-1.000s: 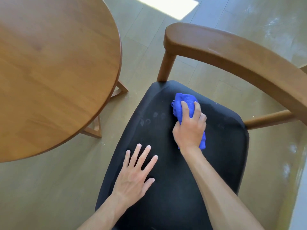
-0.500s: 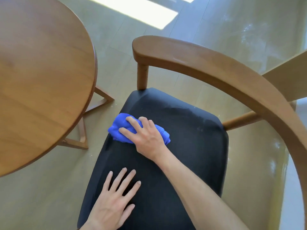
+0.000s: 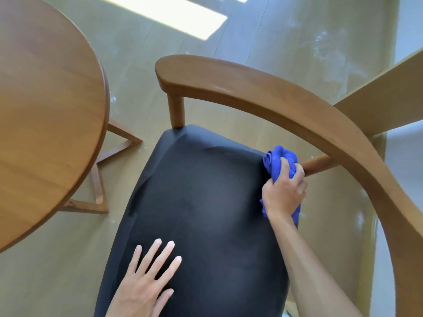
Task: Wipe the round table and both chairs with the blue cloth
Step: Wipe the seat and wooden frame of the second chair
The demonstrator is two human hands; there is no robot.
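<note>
The right hand (image 3: 283, 193) now sits at the right edge of the black chair seat (image 3: 201, 213), just right of centre in the frame, its fingers (image 3: 298, 173) clamped round the bunched blue cloth (image 3: 278, 160). Half a second ago the cloth was pressed at the seat's left edge, and a second ago near the back middle, so the hand has swept across the whole width of the cushion and is arriving at the far side, beside the wooden rail (image 3: 318, 164) that runs under the curved armrest (image 3: 263, 97). The left hand (image 3: 144, 284) has stayed flat on the front of the seat at the lower centre of the frame, fingers straight and spread, apparently steadying the chair. This suggests the seat has had at least one full pass; the faint marks visible on it a second ago no longer show. The armrest and the rest of the wooden frame probably remain to be wiped, as does the second chair, which is not in view. Whether the round worktop (image 3: 45, 110) at the upper left has been wiped cannot be told from here.
</note>
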